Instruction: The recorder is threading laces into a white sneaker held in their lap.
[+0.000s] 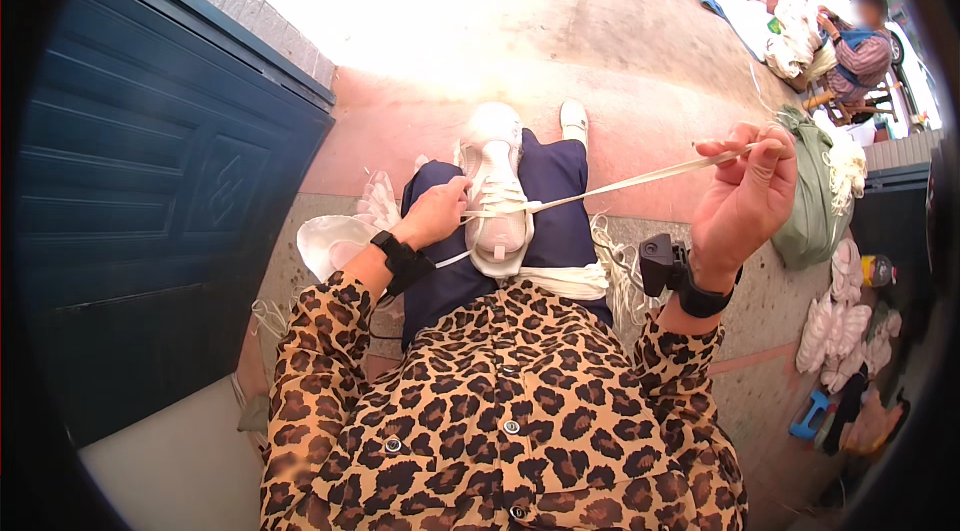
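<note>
A white and pale pink sneaker (495, 153) lies lengthwise on my lap, between my thighs, with its toe pointing away from me. Flat cream shoelace crosses its upper in several rows. My left hand (436, 212) is closed at the sneaker's left edge, its fingertips against the side near the lacing. Raised well to the right, my right hand (745, 189) pinches the end of a long shoelace (640, 177). That lace runs taut from the eyelets up to my fingers. Another stretch of lace hangs below my left wrist.
A bundle of cream laces (565, 280) lies across my lap. Pale shoes (325, 243) sit by my left leg, and more shoes (832, 333) by a green sack (812, 193) at right. A dark blue door (170, 151) stands left. Another person (862, 56) sits far right.
</note>
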The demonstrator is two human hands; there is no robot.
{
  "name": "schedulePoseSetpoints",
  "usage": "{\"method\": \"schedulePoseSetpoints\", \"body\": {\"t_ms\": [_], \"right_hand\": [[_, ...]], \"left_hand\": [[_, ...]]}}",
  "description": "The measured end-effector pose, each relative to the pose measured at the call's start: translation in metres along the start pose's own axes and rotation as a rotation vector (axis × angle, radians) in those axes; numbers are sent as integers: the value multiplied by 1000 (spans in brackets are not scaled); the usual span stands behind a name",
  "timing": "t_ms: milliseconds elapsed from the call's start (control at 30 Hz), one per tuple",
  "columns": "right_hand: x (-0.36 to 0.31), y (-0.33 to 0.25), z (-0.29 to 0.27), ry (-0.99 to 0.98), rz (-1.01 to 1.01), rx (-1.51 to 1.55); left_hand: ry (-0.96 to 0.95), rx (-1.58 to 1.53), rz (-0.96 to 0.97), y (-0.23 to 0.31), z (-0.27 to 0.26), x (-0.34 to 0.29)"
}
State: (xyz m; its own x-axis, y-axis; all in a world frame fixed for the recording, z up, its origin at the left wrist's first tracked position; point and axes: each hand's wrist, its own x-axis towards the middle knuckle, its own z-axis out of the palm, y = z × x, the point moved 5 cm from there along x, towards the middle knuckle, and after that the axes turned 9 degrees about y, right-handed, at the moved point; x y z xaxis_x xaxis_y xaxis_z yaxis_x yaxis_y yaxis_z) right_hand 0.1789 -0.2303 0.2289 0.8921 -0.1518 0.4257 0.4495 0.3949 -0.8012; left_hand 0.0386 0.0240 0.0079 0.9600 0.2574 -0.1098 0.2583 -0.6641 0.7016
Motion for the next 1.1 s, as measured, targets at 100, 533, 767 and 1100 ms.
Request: {"method": "schedulePoseSetpoints", "body": {"t_ms": [100, 533, 767, 1100], "right_hand": [[9, 9, -21, 38, 62, 73], [-74, 98, 13, -793, 525, -633], [-198, 166, 18, -1171, 57, -869], [-213, 182, 28, -1254, -251, -1067]], "left_hand": [[-22, -77, -27, 8, -1, -6], [191, 48, 106, 18, -8, -15], [221, 189, -37, 20, -1, -26], [324, 226, -5, 18, 7, -30]]}}
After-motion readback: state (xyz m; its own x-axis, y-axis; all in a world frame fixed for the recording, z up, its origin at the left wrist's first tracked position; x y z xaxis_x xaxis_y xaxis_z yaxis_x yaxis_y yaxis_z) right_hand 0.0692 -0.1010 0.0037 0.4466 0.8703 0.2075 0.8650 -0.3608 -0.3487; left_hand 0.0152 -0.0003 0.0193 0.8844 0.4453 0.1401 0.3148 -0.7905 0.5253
